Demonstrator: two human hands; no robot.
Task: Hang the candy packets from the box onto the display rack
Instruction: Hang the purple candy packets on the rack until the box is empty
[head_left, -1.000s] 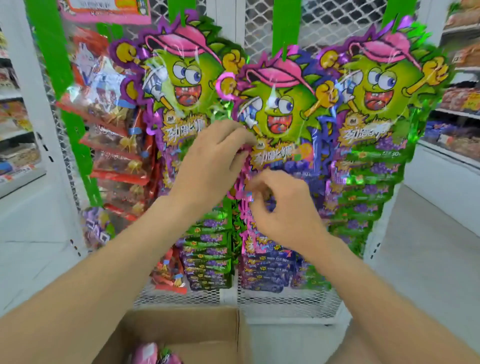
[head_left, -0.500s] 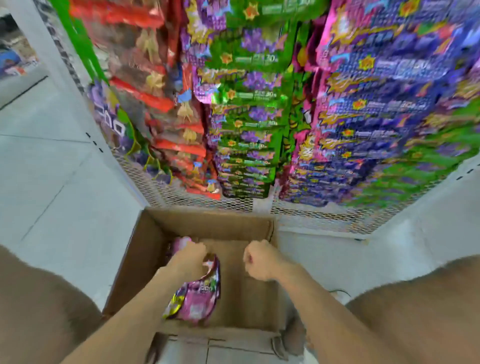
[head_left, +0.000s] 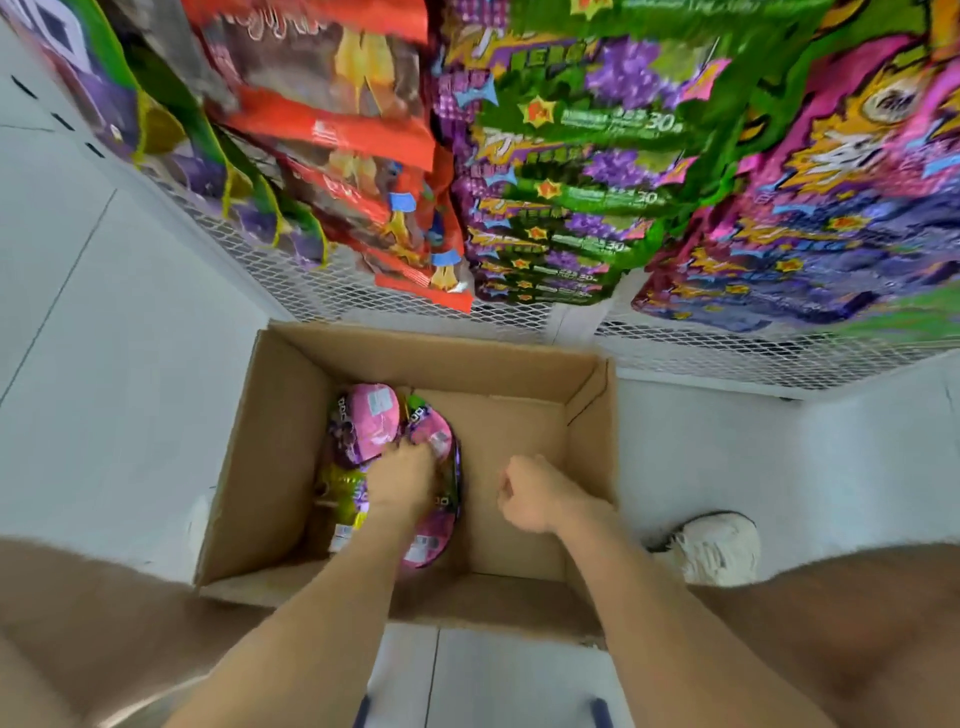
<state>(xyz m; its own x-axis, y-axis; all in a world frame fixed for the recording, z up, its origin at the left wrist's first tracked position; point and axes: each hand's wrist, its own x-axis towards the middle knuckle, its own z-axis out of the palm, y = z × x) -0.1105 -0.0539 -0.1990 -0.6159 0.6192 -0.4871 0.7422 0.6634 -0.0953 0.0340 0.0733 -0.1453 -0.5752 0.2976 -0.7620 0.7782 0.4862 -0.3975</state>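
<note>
Several candy packets (head_left: 371, 423) lie in the box (head_left: 587, 467), long axes toward the rack (head_left: 519, 312); left hand (head_left: 402, 480) grips them, right hand (head_left: 530, 496) fisted.

Bare forearms (head_left: 332, 613); white laced sneaker (head_left: 711, 548) w/ dark trim.

Left hand (head_left: 402, 480) reaching down, gripping; right hand (head_left: 530, 493) fisted, empty.

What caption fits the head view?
Left hand grips candy packets in box; right hand fisted, empty; stocked display rack above.
</note>
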